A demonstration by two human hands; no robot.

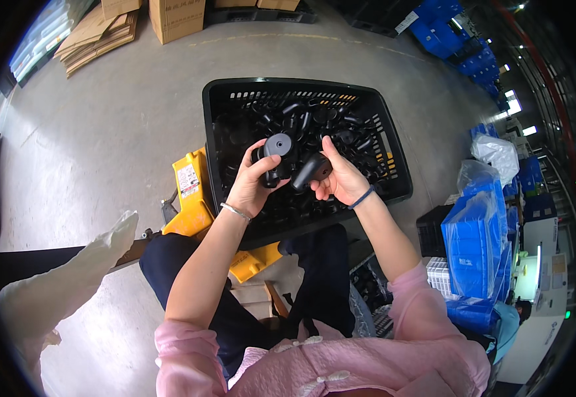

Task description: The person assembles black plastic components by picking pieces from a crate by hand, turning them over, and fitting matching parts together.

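Above a black plastic crate (pixel 294 83), both my hands hold black plastic parts. My left hand (pixel 251 182) is closed around a black part with a round flat disc (pixel 279 144) on top and a small hole at the disc's centre. It may be gripping more than one piece; the fingers hide some of it. Close beside it, my right hand (pixel 347 177) grips a smooth, curved black part (pixel 311 171) with a rounded end. The two hands' parts nearly meet, and I cannot tell whether they touch. Many loose black parts (pixel 354 139) lie in the crate below.
Yellow metal equipment (pixel 192 192) stands under and left of the crate. Flattened cardboard (pixel 96 40) and a carton (pixel 177 21) lie farther off. To the right are blue bins (pixel 470 241) with plastic film and a person in light blue (pixel 505 324). Whitish sheeting (pixel 70 284) hangs at left.
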